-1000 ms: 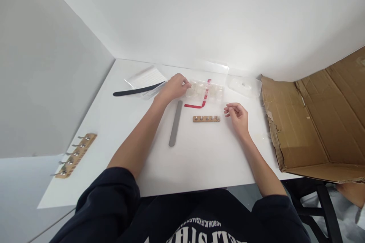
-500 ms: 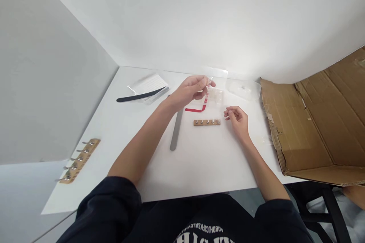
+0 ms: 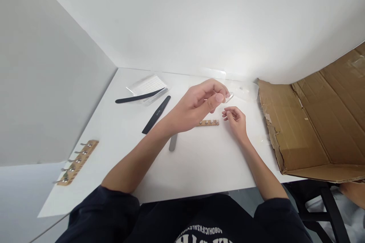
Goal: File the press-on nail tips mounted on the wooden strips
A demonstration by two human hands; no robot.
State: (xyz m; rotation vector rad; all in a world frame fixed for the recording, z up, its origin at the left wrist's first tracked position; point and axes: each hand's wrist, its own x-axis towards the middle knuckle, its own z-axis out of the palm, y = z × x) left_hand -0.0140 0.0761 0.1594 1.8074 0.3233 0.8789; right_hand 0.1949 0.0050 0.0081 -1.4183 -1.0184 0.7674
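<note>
Your left grip [image 3: 201, 106] is pinched narrow, thumb against fingers, holding a small clear curved piece [image 3: 229, 97] that juts from the fingertips to the right. The grip is raised over the white bench [image 3: 199, 171], with the back of the hand and the thumb toward you. Your right grip [image 3: 236, 119] is just right of the held piece and a little nearer your body, its fingers loosely curled; you cannot tell whether anything small sits between its fingertips.

Below the left grip, on the side nearer you, lies a wooden strip [image 3: 210, 122] with a row of shiny metal pegs; your hand covers its left end. The right grip is just beside the strip's other end. Under your left wrist, a grey file [image 3: 173, 142] shows only its rounded near end. Left of that wrist lies a black file [image 3: 156, 114], set slantwise, with small lettering too small to read. Farther left and away from you, a slim black file [image 3: 139, 97] rests on a clear packet [image 3: 151, 85] of small white pieces in rows.

Beyond the left grip, the edge of a clear plastic lid [image 3: 218, 73] shows near the wall; beyond the right grip is a clear plastic tray [image 3: 243, 90]. Well left of both grips, near the bench's left edge, is a second wooden strip [image 3: 78, 164] with metal clips standing from it. Well right of your right grip stands an open cardboard box [image 3: 310, 129].
</note>
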